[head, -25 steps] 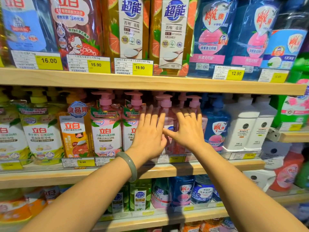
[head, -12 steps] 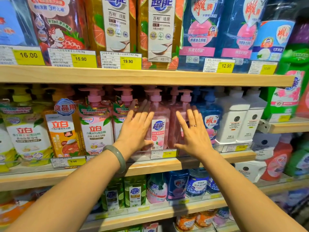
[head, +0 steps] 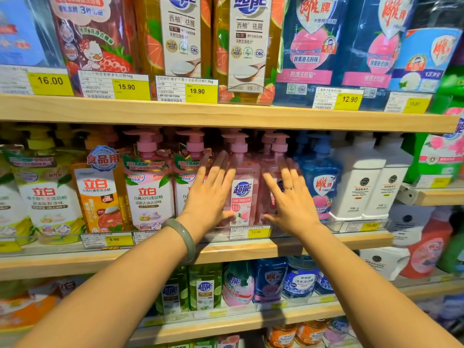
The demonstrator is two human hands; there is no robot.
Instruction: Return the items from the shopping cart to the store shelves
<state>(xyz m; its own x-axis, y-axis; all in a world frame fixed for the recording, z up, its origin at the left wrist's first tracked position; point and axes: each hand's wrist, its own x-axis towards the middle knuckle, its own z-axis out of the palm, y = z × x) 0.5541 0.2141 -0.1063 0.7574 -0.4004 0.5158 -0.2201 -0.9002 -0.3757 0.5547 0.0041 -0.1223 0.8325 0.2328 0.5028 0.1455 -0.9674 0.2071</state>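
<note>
A clear pink pump bottle of dish soap stands upright at the front of the middle wooden shelf, above a 12.90 price tag. My left hand, with a grey-green bangle on its wrist, is flat with fingers spread just left of the bottle. On the bottle's right, in front of a second pink bottle, my right hand, which wears a ring, is open too. Neither hand holds anything, and the bottle shows in the gap between them.
Pink, orange and yellow pump bottles fill the middle shelf to the left; a blue bottle and white bottles stand to the right. Large refill pouches line the top shelf. More bottles sit on the lower shelves. No cart is in view.
My hands were overlapping flat against the pink bottles. They have moved apart and back a little, uncovering the front pink bottle between them.
</note>
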